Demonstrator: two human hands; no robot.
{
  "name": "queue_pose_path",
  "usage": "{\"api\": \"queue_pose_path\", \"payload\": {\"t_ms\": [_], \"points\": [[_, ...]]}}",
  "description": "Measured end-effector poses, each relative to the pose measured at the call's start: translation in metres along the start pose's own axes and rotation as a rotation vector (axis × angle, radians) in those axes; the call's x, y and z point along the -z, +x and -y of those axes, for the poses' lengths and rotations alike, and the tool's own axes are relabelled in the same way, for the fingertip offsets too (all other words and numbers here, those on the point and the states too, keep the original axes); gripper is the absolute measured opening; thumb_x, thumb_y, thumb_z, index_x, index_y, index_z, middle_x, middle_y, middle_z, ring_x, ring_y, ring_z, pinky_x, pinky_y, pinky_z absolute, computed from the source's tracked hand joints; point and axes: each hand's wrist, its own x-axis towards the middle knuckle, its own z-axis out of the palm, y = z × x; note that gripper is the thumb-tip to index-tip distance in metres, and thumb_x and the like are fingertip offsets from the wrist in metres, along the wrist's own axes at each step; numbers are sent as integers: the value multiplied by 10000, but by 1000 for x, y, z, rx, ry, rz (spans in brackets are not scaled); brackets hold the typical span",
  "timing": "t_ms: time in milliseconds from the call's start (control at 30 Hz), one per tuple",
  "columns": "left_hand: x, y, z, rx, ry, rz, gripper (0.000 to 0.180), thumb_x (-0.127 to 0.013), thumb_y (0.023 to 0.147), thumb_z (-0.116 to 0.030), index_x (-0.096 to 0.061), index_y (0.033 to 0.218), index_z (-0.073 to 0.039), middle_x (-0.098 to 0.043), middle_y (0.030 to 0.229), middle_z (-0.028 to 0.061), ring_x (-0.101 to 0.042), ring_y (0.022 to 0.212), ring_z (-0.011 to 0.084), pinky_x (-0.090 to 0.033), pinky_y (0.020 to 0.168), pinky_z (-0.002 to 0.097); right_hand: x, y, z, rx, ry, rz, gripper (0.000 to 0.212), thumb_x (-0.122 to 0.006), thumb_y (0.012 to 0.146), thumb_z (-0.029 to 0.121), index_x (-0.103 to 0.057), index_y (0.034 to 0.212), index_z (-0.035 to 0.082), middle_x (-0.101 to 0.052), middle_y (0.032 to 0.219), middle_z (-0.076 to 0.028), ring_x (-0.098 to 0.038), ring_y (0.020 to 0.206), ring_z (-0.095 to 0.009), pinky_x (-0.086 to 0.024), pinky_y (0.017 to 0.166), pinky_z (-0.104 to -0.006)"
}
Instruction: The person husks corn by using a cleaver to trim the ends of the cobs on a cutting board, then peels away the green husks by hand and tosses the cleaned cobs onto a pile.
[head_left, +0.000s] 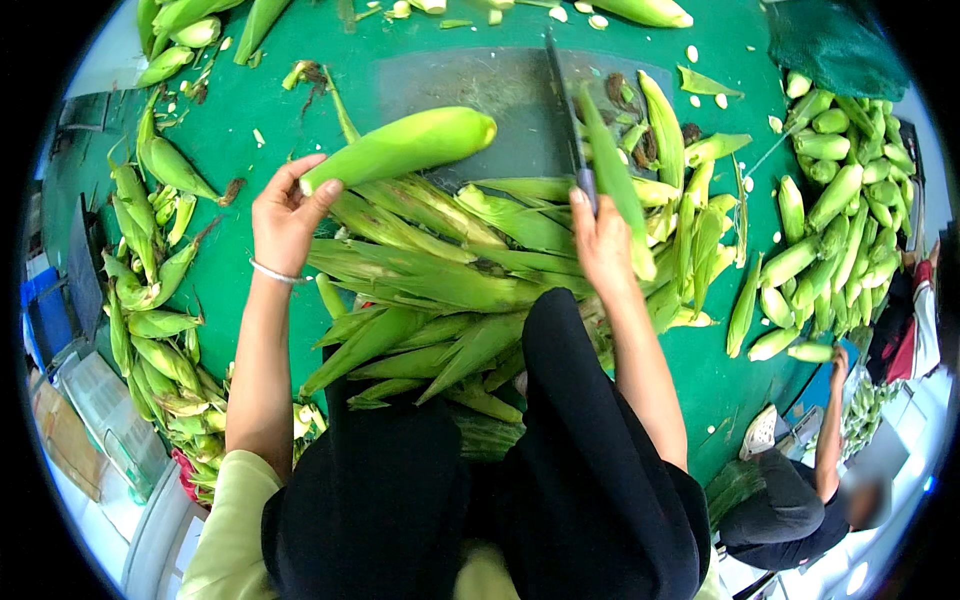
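Note:
My left hand (285, 215) is closed around one end of a green ear of corn (405, 145), which points up to the right with its husk still on. In my right hand (603, 240) is a knife (566, 105), gripped by its handle with the blade pointing away from me. A loose husk leaf (615, 175) hangs along the right side of the blade. Beyond the hands lies a dark cutting board (455, 85), partly covered by the knife and ear. Between my forearms, a heap of green husks (450, 265) spreads toward my lap.
Unhusked corn (160, 350) lines the left side. A large pile of trimmed ears (835, 230) lies at the right, below a dark green net (835, 50). Scraps dot the green floor (250, 110). At the lower right, another person (790, 510) reaches toward that pile.

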Motion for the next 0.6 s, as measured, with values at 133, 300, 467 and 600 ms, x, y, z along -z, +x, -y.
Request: {"api": "queue_pose_path", "payload": {"t_ms": [133, 300, 467, 600], "points": [[-39, -13, -72, -419, 81, 62, 378, -668, 716, 61, -530, 1064, 8, -577, 1017, 75, -547, 867, 118, -449, 755, 227, 52, -21, 48, 579, -166, -321, 308, -615, 776, 122, -538, 1030, -35, -577, 912, -200, -546, 883, -373, -436, 804, -416], [-69, -17, -84, -611, 209, 133, 391, -695, 657, 56, -571, 1022, -3, -565, 994, 65, -480, 773, 118, -431, 716, 238, 65, -37, 133, 627, 320, 20, 149, -632, 767, 97, -570, 851, -8, -585, 704, -144, -596, 613, -279, -477, 567, -335], [-81, -19, -94, -599, 234, 159, 384, -686, 655, 43, -576, 1020, -6, -556, 972, 74, -501, 796, 138, -435, 713, 242, 49, -29, 128, 664, 390, 41, 127, -618, 765, 84, -559, 816, -16, -582, 643, -154, -598, 592, -317, -466, 538, -373], [-73, -15, -96, -634, 345, 184, 394, -701, 684, -23, -573, 1056, -46, -551, 1020, 72, -533, 861, 193, -445, 736, 262, 49, -25, 136, 713, 288, 30, 81, -587, 767, 58, -558, 806, -7, -607, 672, -173, -621, 621, -326, -479, 542, -390]]}}
